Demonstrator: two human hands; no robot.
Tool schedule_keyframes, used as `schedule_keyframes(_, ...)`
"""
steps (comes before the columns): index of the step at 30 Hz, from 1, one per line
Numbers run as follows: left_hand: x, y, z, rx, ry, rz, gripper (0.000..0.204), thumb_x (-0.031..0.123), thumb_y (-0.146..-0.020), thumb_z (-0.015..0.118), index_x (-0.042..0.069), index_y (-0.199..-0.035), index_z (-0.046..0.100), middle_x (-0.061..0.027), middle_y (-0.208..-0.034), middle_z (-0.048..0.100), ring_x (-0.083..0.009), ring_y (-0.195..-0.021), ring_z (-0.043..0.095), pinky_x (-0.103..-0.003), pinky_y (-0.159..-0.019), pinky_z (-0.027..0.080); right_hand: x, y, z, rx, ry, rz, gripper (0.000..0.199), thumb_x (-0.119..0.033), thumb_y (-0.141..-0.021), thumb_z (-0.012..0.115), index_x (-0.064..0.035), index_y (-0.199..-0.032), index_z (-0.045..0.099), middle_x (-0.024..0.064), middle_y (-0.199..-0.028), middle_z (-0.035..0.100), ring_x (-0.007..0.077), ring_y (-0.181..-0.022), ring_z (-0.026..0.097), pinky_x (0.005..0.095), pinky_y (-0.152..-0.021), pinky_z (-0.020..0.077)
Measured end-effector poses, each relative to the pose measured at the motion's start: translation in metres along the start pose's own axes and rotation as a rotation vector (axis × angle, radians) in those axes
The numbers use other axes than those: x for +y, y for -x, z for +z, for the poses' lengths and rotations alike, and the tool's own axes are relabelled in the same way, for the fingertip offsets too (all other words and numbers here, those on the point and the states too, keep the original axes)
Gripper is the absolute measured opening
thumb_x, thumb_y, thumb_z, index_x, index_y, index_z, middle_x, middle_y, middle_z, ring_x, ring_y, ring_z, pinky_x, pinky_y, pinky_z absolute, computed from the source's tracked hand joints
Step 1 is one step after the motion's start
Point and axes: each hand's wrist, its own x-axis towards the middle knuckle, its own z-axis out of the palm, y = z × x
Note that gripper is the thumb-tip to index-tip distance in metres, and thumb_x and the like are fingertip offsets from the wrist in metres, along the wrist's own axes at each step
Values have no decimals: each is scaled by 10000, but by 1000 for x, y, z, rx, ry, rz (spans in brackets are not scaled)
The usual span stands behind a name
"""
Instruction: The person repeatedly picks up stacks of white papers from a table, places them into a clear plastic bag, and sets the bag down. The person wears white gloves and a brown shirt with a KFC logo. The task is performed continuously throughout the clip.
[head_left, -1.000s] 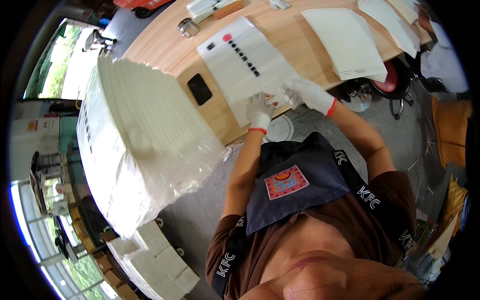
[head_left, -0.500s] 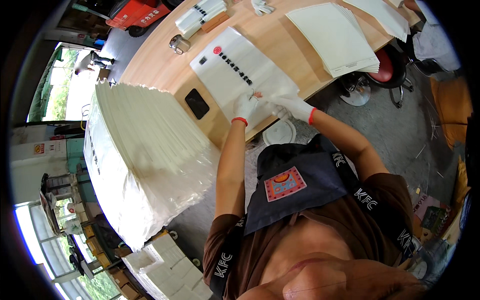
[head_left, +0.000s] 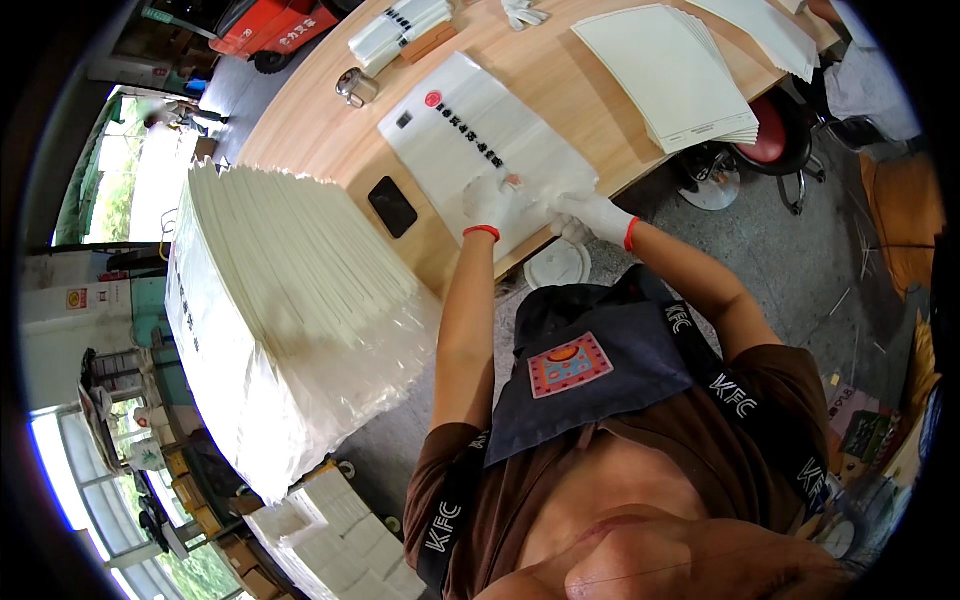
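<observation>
Hands (head_left: 490, 200) shifted inward, phone (head_left: 392, 206) beside sheet (head_left: 480, 140)

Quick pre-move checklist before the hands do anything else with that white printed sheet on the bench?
1. Left hand flat on the white printed sheet: ok.
2. Right hand at the sheet's near edge: ok; whether it pinches the edge: cannot tell.
3. Sheet fully on the wooden bench: not ok, its near corner reaches the bench edge.
4. Black phone off the sheet: ok, it lies beside it.
5. Tall stack of white sheets away from both hands: ok.
</observation>
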Motion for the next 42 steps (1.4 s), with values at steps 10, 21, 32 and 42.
schedule_keyframes(10,-4,-18,-27,93,209,-63,289,362,-885,577,97,-976,648,-96,-868,657,-206,-777,616,-343,-734,466,-53,-68,36,260,251,-149,482,-503,-879,503,-60,-1039,608,82,-828,653,207,-729,634,382,-682,508)
schedule_keyframes(21,52,-19,-77,289,812,276,176,63,-897,561,57,-1073,564,-34,-929,598,-88,-757,542,-235,-685,461,-50,-33,-22,314,976,-487,313,-351,-841,522,-117,-1022,622,163,-927,632,324,-878,612,419,-752,495)
schedule_keyframes(32,174,109,1,-60,37,581,162,90,-797,534,124,-956,544,-180,-822,605,-339,-716,621,-464,-597,460,-64,-43,26,231,1000,-565,269,-330,-860,533,-150,-1045,610,143,-901,641,320,-847,624,414,-734,499)
schedule_keyframes(42,70,23,28,-35,314,233,180,111,-915,514,28,-1052,596,-127,-980,647,-219,-884,622,-309,-782,476,-26,70,-159,952,1643,-571,305,-201,-781,575,-117,-1074,566,62,-1085,570,249,-979,569,380,-797,485)
